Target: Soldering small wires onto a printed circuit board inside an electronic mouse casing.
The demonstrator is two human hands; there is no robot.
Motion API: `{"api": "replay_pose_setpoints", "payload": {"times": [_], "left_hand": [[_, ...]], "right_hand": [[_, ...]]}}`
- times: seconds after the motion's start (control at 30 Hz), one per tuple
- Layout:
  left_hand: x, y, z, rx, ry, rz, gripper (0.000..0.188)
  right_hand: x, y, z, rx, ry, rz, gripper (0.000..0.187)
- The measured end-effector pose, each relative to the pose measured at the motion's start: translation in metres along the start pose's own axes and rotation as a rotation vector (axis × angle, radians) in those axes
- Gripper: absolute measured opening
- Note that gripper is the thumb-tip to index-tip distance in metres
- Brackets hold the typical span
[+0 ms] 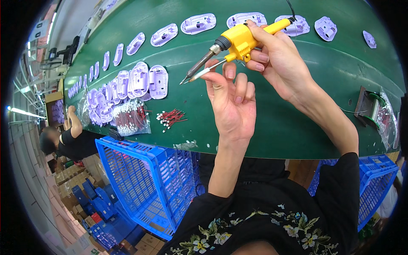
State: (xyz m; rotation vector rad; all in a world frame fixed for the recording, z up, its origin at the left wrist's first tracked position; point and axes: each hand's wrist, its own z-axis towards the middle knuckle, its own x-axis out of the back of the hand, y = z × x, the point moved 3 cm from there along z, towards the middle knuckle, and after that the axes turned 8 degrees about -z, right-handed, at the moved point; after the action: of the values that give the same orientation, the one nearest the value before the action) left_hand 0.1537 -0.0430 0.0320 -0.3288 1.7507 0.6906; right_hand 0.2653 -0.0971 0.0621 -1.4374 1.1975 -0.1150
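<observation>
My right hand (282,63) grips a yellow soldering gun (242,39) over the green bench, its metal tip pointing down to the left. Under the barrel runs a thin feed tube with a white sleeve (202,74). My left hand (233,104), palm up, pinches that sleeve between thumb and forefinger, close to the tip; the other fingers are curled. Behind the gun, light purple plastic shells (198,24) lie spaced in a row along the bench. Left of my left hand is a small pile of red wires with white ends (171,118).
A heap of purple shells (138,78) and a clear bag of wires (131,118) lie on the left. At right stands a reel (374,111) beside another plastic bag (387,114). Blue crates (159,170) sit below the bench edge. Another person (70,142) works at far left.
</observation>
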Motion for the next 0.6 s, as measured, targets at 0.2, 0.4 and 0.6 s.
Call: {"api": "replay_pose_setpoints", "payload": {"times": [0.2, 0.4, 0.6], "left_hand": [[0.0007, -0.0003, -0.0016, -0.02, -0.042, 0.06, 0.04], [-0.0015, 0.0, -0.0048, -0.047, 0.001, 0.08, 0.041], [0.0007, 0.0043, -0.0053, -0.088, 0.012, 0.129, 0.042]], "right_hand": [[-0.0004, -0.0018, -0.0022, 0.028, -0.046, -0.023, 0.026], [-0.0037, -0.0035, -0.0053, 0.022, -0.014, -0.013, 0.027], [-0.0082, -0.0035, -0.0086, 0.022, -0.038, -0.036, 0.026]]}}
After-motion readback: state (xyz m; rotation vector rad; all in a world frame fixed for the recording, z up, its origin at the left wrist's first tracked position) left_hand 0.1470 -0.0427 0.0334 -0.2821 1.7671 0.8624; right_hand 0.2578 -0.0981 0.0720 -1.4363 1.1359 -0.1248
